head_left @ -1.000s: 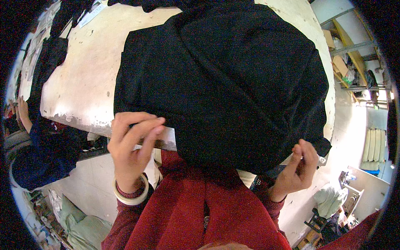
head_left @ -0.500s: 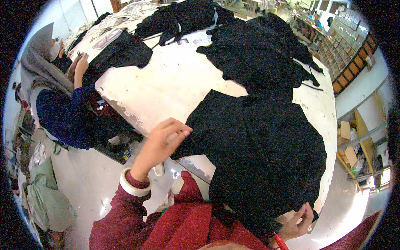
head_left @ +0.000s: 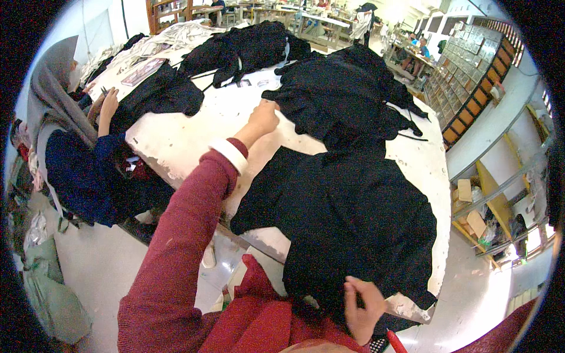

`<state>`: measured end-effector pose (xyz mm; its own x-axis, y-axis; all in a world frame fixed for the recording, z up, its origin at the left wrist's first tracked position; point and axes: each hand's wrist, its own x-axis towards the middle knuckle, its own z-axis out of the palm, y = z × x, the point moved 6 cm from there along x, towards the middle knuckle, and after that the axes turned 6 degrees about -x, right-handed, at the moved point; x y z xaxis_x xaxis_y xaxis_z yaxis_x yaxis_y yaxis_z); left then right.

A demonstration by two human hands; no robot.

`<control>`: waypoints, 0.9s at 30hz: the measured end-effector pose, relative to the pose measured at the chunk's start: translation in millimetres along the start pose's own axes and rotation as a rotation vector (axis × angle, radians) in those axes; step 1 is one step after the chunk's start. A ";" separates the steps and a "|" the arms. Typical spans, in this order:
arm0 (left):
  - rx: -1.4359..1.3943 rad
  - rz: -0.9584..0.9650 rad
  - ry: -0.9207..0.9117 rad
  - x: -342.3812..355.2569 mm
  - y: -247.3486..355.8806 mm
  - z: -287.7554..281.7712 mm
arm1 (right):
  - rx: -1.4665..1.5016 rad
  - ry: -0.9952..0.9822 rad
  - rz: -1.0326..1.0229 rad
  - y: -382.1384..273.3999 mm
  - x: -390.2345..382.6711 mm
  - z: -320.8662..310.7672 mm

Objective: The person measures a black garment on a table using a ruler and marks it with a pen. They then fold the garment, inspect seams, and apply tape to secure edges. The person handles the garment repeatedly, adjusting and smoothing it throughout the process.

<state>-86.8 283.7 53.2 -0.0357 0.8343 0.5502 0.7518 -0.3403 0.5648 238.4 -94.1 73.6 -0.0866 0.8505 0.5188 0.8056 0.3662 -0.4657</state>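
My left hand (head_left: 263, 119) reaches far across the table, its fingers curled together at the near-left edge of a heaped black garment (head_left: 344, 97). Whatever they pinch, if anything, is too small to make out. A second black piece of cloth (head_left: 347, 215) lies spread out in front of me, one part hanging over the near edge. Over its lower part hovers my right hand (head_left: 365, 309), slightly blurred, fingers loosely bent and the thumb apart, with nothing visible in it. Close below that hand a slim red object (head_left: 396, 341) shows, pointed like a pen.
The pale, worn tabletop (head_left: 200, 138) carries more black cloth (head_left: 244, 53) at the back. At left a person in a grey headscarf (head_left: 62, 88) handles a small tool beside black fabric (head_left: 156, 94). Shelves (head_left: 494, 194) stand at right; a green sack (head_left: 56, 294) sits on the floor.
My left hand has moved forward from the spread cloth's left corner to the farther heap. My right hand has left the cloth's lower right corner and shifted left. The view has tilted upward.
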 end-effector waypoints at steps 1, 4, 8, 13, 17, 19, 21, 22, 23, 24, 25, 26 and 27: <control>-0.069 0.001 0.043 2.7 18.5 3.9 | 0.063 -0.043 -0.001 -6.9 3.5 9.5; -0.423 0.214 0.210 -20.6 132.1 6.6 | 0.227 -0.058 -0.036 -31.6 17.1 37.5; -0.842 0.334 0.089 -84.2 258.1 12.6 | 0.147 -0.023 -0.149 -56.4 32.6 65.8; -0.925 0.300 -0.092 -113.9 289.4 16.0 | 0.160 0.144 -0.170 -58.2 30.4 54.4; -1.079 0.283 -0.602 -155.0 293.4 27.2 | 0.155 0.270 -0.077 -49.6 25.6 29.4; -1.596 -0.256 -1.206 -199.0 293.8 33.1 | 0.131 0.338 -0.114 -49.7 26.3 15.3; -1.811 -0.362 -1.260 -211.1 285.8 6.2 | 0.097 0.438 -0.024 -41.3 29.1 0.9; -1.819 -0.424 -1.181 -217.5 279.7 -4.0 | 0.134 0.510 0.009 -36.8 29.7 -6.9; -1.649 -0.268 -1.070 -225.4 278.2 -16.2 | 0.138 0.530 0.102 -29.5 31.6 -10.6; -1.525 -0.081 -0.937 -231.4 278.6 -32.3 | 0.167 0.547 0.128 -25.5 33.7 -12.7; -1.362 -0.005 -0.909 -232.9 276.0 -37.0 | 0.239 0.486 0.106 -26.2 35.2 -11.4; -1.377 -0.089 -0.921 -239.9 273.7 -39.0 | 0.326 0.386 0.161 -22.8 36.4 -5.8; -1.483 -0.048 -0.867 -238.3 273.0 -45.1 | 0.407 0.369 0.156 -22.7 35.4 -4.6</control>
<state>97.3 -27.6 104.0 0.6760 0.6582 0.3315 -0.4615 0.0273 0.8867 219.8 -74.0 105.7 0.2840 0.7448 0.6038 0.4951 0.4254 -0.7576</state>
